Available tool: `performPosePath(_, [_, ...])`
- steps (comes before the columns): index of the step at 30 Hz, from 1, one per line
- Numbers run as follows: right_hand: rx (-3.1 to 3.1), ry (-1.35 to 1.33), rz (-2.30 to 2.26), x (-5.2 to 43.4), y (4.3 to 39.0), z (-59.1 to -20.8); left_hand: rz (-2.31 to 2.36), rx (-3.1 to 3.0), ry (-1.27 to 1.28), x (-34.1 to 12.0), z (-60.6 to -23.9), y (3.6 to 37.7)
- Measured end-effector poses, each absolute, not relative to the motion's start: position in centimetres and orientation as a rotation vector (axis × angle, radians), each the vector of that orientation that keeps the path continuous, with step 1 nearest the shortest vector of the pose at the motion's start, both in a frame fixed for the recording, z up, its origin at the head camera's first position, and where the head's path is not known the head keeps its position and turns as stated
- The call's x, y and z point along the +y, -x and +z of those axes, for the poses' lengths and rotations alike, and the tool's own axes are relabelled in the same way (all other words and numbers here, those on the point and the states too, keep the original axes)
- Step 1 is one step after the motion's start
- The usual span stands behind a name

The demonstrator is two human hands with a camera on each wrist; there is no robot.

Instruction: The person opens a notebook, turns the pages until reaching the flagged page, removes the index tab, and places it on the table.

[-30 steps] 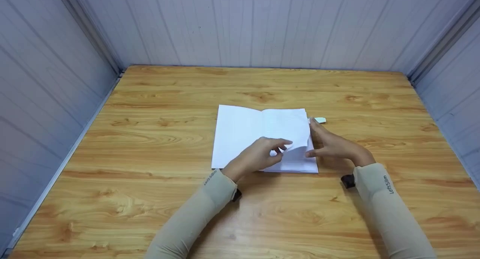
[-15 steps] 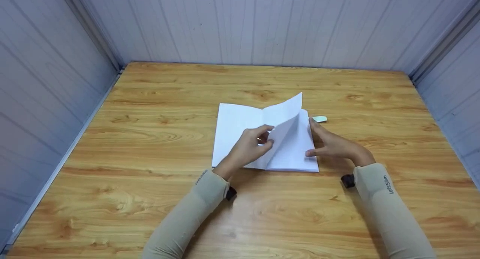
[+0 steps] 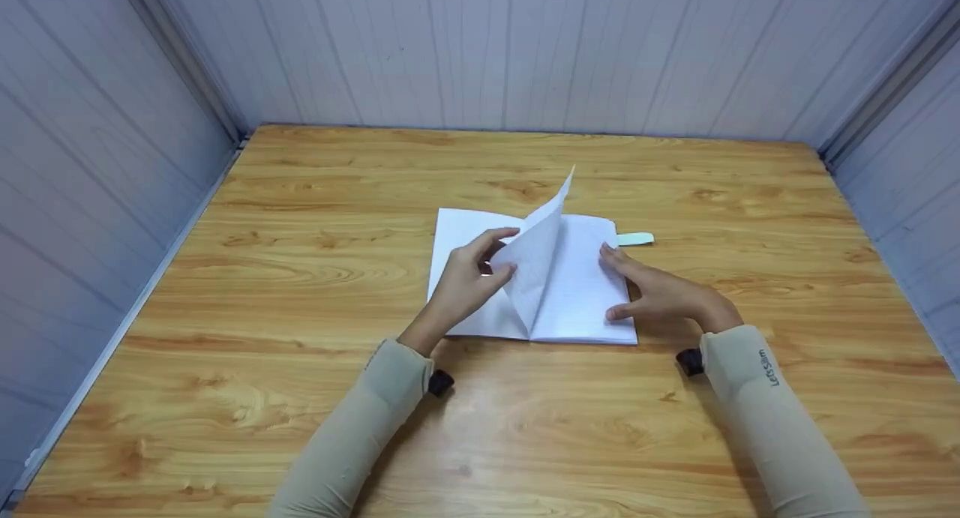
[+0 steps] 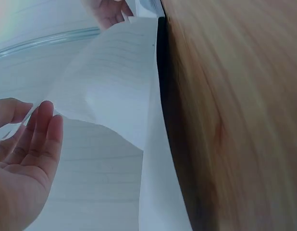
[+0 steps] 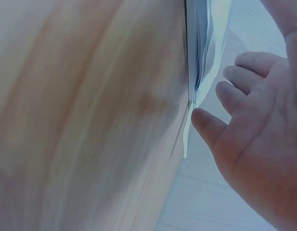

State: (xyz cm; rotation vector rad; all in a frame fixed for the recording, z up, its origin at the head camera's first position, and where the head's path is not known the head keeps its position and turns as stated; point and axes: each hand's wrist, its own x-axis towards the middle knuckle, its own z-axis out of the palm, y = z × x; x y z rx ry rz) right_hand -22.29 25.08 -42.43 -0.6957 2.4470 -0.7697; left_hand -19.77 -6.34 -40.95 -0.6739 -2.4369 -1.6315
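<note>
The fingers (image 3: pixel 491 242) of the left hand (image 3: pixel 465 278) curl loosely round the edge of a single lined page (image 3: pixel 536 259), lifting it so that it stands tilted above the middle of an open notebook (image 3: pixel 577 300); in this head view the notebook lies flat near the centre of the wooden table (image 3: pixel 300 278), and the right hand (image 3: pixel 660 297) rests on its right-hand page with fingers spread nearly straight, thumb on the near corner, gripping nothing. A small pale green tab (image 3: pixel 636 238) sticks out from the notebook's right edge, just beyond the right fingertips. Both forearms wear beige sleeves (image 3: pixel 360 435). From the left wrist, the left hand (image 4: pixel 21 159) shows palm up at the lower left, its fingers (image 4: pixel 45 130) gently bent with their tips touching the lifted page's (image 4: pixel 107 86) curved edge, while the thumb meets the sheet from the other side; the lined pages of the notebook (image 4: pixel 91 187) lie beneath, and the table (image 4: pixel 240 106) runs along the right. From the right wrist, the right hand (image 5: pixel 259 139) lies with relaxed, slightly parted fingers (image 5: pixel 235 94) on the lined paper, the thumb beside the stacked page edges of the notebook (image 5: pixel 204 43), with blurred table (image 5: pixel 86 115) wood filling the left.
</note>
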Motion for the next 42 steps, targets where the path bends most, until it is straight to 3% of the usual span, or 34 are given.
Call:
performPosePath(20, [2.419,0.714,-0.684,24.7,22.4,-42.9,-1.548,-2.496,0.5,-10.0,-41.4,19.8])
performPosePath(42, [2.391,0.707,-0.636,24.7,22.5,-42.9,-1.096,-2.682,0.85,-13.4,-42.0,20.4])
